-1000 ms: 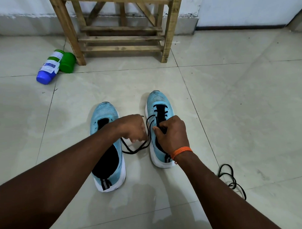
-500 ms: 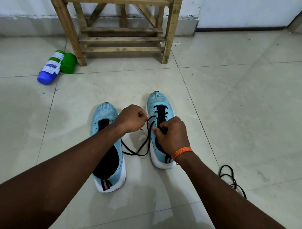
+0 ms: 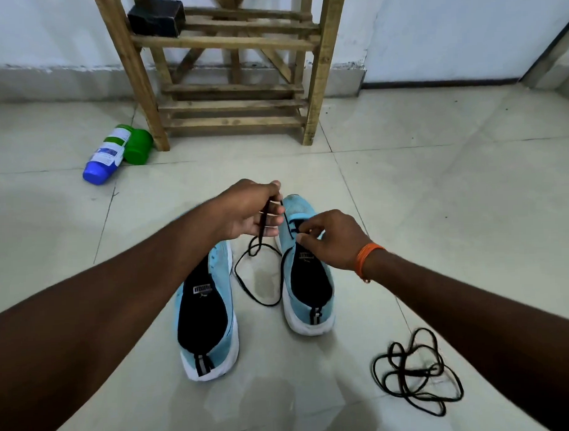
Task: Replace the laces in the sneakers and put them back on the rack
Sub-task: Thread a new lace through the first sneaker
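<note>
The left sneaker (image 3: 220, 270) and right sneaker (image 3: 304, 208) are covered in matt, pale blue knitted cloth over smooth white soles. The threaded lace (image 3: 269, 304) and the loose lace (image 3: 421, 370) are seen as matt black cord. The rack (image 3: 232, 43) is made of rough bare wood. The floor (image 3: 438, 226) is laid in glossy tiles, and the bottle (image 3: 105, 155) is of smooth plastic.

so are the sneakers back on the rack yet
No, the left sneaker and the right sneaker stand on the floor tiles in front of the wooden rack.

"puma" on l sneaker insole (image 3: 202, 288) & r sneaker insole (image 3: 305, 256).
</note>
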